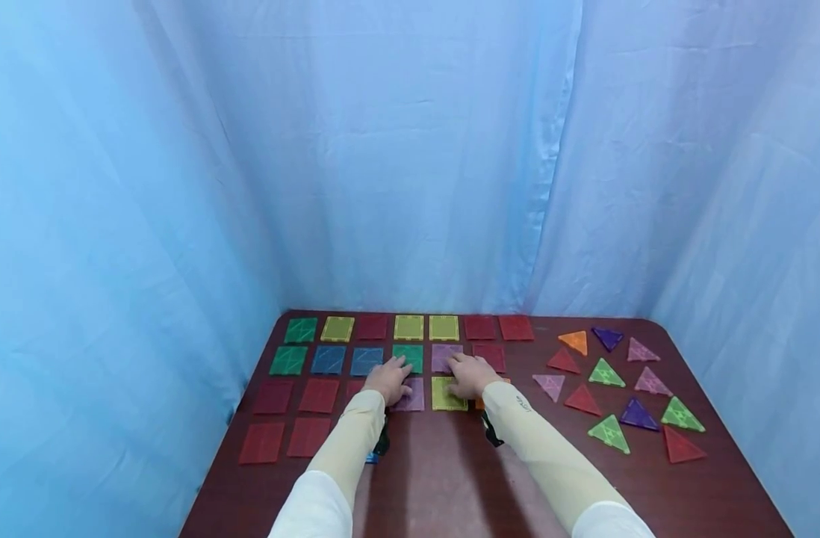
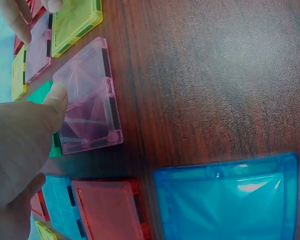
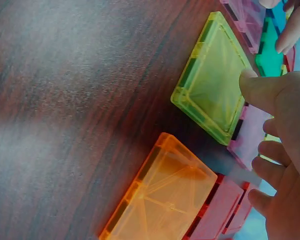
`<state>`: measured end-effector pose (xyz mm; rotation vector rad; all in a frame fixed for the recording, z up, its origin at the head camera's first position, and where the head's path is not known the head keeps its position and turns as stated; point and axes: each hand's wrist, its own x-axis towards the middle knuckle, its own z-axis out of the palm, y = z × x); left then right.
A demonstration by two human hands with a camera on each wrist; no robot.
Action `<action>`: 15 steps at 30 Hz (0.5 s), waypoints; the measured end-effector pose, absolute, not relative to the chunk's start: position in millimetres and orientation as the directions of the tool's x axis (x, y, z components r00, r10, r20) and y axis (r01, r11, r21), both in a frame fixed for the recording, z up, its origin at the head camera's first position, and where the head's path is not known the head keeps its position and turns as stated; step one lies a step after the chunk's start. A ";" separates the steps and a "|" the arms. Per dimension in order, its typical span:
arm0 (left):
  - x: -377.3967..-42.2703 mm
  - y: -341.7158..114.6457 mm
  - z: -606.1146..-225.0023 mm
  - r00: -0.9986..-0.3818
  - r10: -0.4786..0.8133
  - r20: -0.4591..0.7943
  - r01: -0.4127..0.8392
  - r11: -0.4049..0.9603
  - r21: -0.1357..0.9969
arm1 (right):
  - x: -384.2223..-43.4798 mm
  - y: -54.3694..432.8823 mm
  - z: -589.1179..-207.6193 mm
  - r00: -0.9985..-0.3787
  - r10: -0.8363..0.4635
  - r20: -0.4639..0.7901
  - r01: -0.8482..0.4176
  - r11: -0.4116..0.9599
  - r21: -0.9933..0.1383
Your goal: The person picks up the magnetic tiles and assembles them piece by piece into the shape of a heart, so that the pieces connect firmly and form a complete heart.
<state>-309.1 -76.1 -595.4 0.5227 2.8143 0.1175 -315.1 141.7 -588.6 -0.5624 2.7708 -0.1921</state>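
Note:
My left hand point(image 1: 387, 379) is over the middle of the tile rows, its thumb tip at the edge of a translucent lilac square tile point(image 2: 87, 97). A green square tile point(image 1: 410, 359) lies by its fingertips. To the right, my right hand point(image 1: 472, 375) has its thumb at the edge of a yellow square tile point(image 3: 215, 77). Another lilac tile point(image 1: 445, 357) is just beyond that yellow one, near the right fingers. An orange square tile point(image 3: 165, 200) sits partly beneath the right wrist in the head view. Neither hand grips a tile; whether the thumbs press down is unclear.
Rows of square tiles, including a red one point(image 1: 319, 394), fill the table's left and back. A blue tile point(image 2: 230, 200) lies under the left forearm. Several triangles, such as a purple one point(image 1: 638, 415), are scattered at right. Blue curtains point(image 1: 410, 149) surround the table point(image 1: 443, 486).

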 end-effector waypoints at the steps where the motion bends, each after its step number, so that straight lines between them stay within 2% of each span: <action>1: -308.3 -75.8 -596.4 -0.896 0.361 -0.259 0.340 0.932 0.125 | -314.6 141.7 -590.2 -0.875 -0.395 -0.279 -0.355 0.916 -0.187; 6: -305.5 -75.4 -600.9 -0.897 0.353 -0.267 0.336 0.936 0.108 | -312.9 142.4 -596.3 -0.873 -0.395 -0.287 -0.354 0.917 -0.186; 15: -304.3 -74.8 -601.5 -0.907 0.378 -0.184 0.373 0.926 0.064 | -316.8 142.3 -605.5 -0.883 -0.417 -0.216 -0.399 0.909 -0.122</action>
